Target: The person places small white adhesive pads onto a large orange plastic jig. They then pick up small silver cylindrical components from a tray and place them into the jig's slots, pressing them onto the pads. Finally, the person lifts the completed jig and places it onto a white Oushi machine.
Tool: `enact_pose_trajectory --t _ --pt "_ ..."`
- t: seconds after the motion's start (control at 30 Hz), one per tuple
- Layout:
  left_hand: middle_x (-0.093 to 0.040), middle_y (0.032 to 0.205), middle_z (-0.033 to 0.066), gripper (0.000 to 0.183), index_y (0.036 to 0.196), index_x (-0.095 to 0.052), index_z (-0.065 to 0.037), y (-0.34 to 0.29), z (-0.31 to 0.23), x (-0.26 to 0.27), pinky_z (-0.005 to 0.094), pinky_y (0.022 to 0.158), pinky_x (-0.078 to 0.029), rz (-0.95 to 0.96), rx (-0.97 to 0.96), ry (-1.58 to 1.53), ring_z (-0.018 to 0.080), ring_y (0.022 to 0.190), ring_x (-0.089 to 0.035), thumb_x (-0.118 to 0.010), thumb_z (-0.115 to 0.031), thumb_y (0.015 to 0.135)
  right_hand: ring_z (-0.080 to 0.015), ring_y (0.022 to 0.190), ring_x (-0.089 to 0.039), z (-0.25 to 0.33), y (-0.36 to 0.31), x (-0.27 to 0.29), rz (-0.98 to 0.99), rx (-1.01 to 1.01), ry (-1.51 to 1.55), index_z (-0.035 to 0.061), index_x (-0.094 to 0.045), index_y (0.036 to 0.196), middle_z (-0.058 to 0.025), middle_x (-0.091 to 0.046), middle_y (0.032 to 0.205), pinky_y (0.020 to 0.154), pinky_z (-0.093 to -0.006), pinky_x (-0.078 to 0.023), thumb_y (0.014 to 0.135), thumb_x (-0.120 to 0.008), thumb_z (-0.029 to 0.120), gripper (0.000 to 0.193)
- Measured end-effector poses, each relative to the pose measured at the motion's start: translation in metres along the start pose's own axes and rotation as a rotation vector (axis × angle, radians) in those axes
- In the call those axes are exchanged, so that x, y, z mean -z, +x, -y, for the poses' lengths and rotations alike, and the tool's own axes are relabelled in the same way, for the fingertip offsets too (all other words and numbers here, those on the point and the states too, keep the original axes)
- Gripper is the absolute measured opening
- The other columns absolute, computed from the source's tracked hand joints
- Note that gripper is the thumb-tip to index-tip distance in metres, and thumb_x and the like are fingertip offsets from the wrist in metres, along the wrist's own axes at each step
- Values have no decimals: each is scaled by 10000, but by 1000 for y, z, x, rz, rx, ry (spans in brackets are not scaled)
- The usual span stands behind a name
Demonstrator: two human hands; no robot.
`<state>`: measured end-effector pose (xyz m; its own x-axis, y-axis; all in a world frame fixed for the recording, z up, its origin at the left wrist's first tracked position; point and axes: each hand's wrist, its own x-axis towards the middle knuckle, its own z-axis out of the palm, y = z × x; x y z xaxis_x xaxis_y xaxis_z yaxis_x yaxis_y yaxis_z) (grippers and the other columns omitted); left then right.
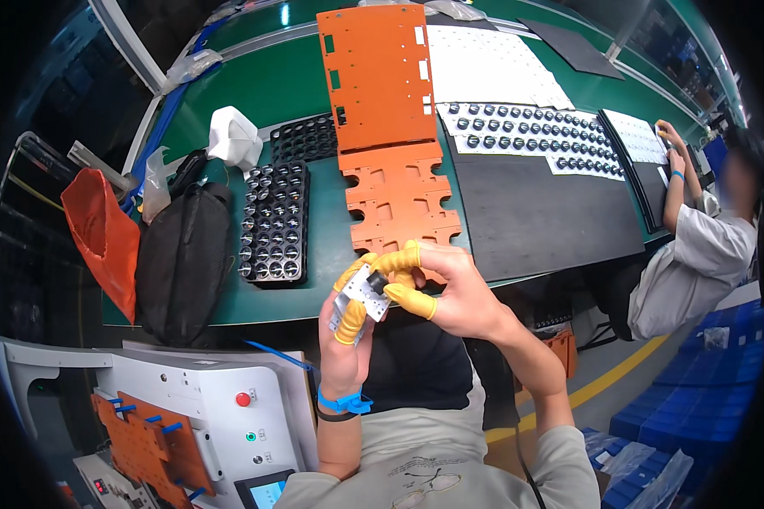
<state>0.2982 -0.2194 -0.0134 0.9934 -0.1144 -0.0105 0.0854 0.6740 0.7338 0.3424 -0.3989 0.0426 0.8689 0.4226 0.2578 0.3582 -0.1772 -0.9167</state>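
The person's left hand (pixel 338 335) pinches a small white plate (pixel 354 299) dotted with holes, its fingertips in yellow covers gripping the plate near the edges. The right hand (pixel 457 293), also in yellow fingertip covers, brings thumb and index finger together around a small black part (pixel 377 282) at the plate's face; whether the part is seated there cannot be told. Plate and part are held up in front of the body, at the table's near edge. A blue band (pixel 345 403) circles the left wrist.

Just beyond the hands, an orange notched panel (pixel 403 201) lies on the green table (pixel 272 72), with a taller orange panel (pixel 376 81) behind it. To the left stands a black tray (pixel 304 246) filled with round parts, near a white jug (pixel 234 140). To the right, a dark board (pixel 539 216) lies before white sheets (pixel 497 68) and rows of black round pieces (pixel 526 127). Farther right, a co-worker (pixel 696 254) reaches over the table.
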Motion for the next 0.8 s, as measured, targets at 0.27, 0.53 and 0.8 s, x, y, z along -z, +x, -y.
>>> enact_pose_trajectory --t 0.27,0.53,0.8 --pt "-607 1322 111 672 1425 -473 64 6 0 -18 313 1013 -481 8 -94 199 170 1183 -608 -756 -280 923 -229 742 -582 4 -5 14 -3 226 -278 24 -694 1041 -69 -592 778 641 -374 -454 806 -782 74 257" --pt "-614 1300 101 598 1405 -492 49 16 12 -11 295 963 -502 28 -134 274 162 1146 -620 -743 -225 937 -275 741 -562 5 -10 24 34 263 -423 21 -664 1068 -81 -568 784 644 -395 -438 737 -794 121 369" --pt "-601 1218 76 501 1350 -531 9 30 29 -47 281 949 -482 -143 -164 293 144 1087 -584 -753 -78 910 -262 742 -550 -1 -16 5 -286 270 -888 -3 -654 904 -81 -545 779 643 -381 -442 680 -788 140 298"
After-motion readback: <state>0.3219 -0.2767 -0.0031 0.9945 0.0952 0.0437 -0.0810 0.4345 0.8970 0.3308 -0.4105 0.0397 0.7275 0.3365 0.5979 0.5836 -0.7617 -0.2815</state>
